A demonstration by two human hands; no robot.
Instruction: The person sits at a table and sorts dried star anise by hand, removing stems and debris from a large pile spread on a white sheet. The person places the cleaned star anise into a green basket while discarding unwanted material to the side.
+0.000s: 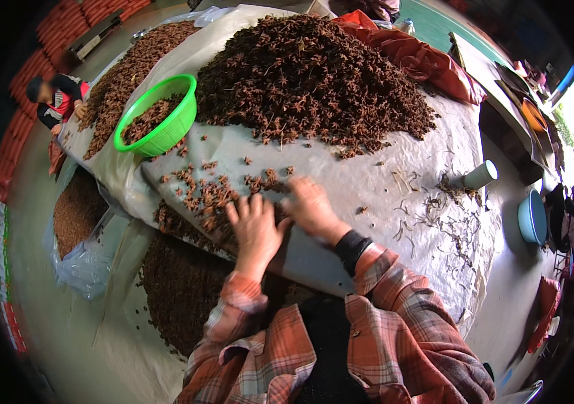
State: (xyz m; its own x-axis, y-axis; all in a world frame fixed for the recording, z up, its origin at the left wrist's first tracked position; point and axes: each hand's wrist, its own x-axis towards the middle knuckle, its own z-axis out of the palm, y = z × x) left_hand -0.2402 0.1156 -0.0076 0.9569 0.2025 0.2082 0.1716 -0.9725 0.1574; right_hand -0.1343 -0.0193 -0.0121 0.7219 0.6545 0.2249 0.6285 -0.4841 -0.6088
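Star anise pods (213, 194) lie scattered on the plastic-covered table (332, 177) in front of me. My left hand (256, 230) rests among them near the table's front edge, its fingers spread and nothing gripped. Close beside it on the right is my right hand (314, 207), blurred, fingers bent down by the loose pods. Whether it pinches a pod is hidden. A large heap of dark star anise (312, 81) rises behind both hands. To the left of that heap, a green plastic basket (158, 118) stands tilted with star anise inside.
Another star anise pile (135, 65) lies at the far left, where a person (59, 103) reaches toward it. Stems (448, 222) and a pale cup (479, 175) are on the right. Below the front edge is a dark floor pile (181, 293); a blue basin (533, 217) stands off to the right.
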